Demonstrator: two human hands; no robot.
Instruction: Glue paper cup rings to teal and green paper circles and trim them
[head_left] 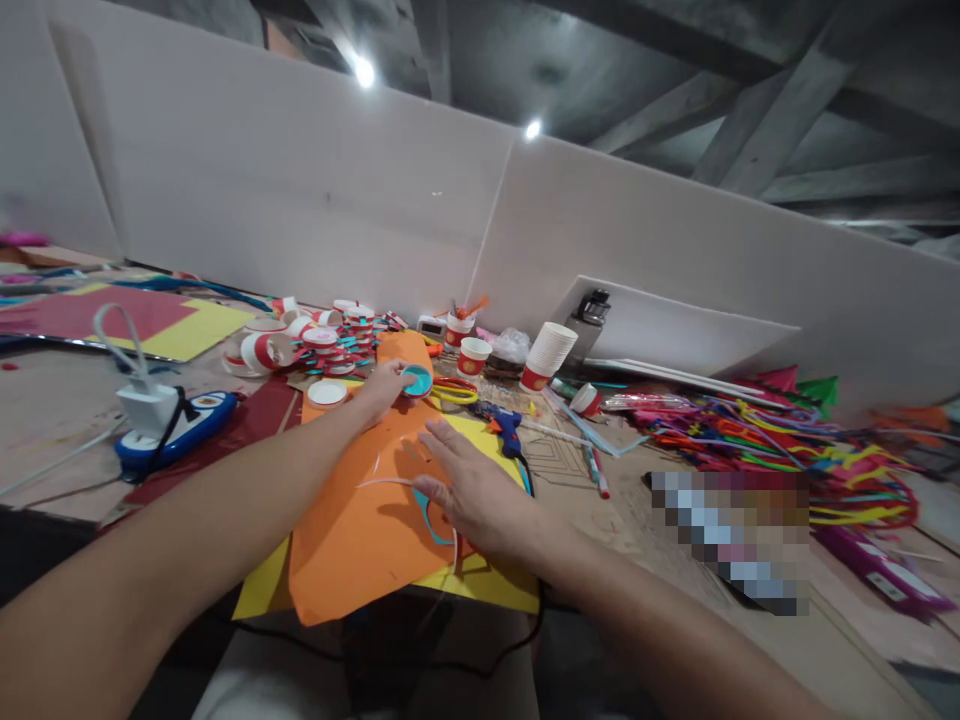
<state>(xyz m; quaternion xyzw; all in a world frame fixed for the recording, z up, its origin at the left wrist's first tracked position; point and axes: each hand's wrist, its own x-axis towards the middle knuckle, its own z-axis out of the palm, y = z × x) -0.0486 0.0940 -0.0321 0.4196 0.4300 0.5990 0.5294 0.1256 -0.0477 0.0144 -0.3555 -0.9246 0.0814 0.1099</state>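
Reaching toward the back of the orange sheet (360, 540), my left hand (381, 392) pinches a small round paper cup piece (418, 380) with a turquoise inside. My right hand (476, 490) hovers over or rests on the sheet's right side, fingers apart and apparently nothing in them. Partly under its fingers lies a turquoise paper scrap (431, 517) with a curved edge, and thin white strips curl beside it. A white round cup piece (328, 393) lies by my left wrist. Yellow paper (480, 440) shows beneath the orange sheet.
Yellow-handled scissors (454, 392) and a blue glue gun (508, 428) lie behind my right hand. Stacked paper cups (549, 355) and several cut cup pieces (321, 345) stand farther back. A blue power strip (176, 432) sits left; colourful pipe cleaners (742, 430) spread right.
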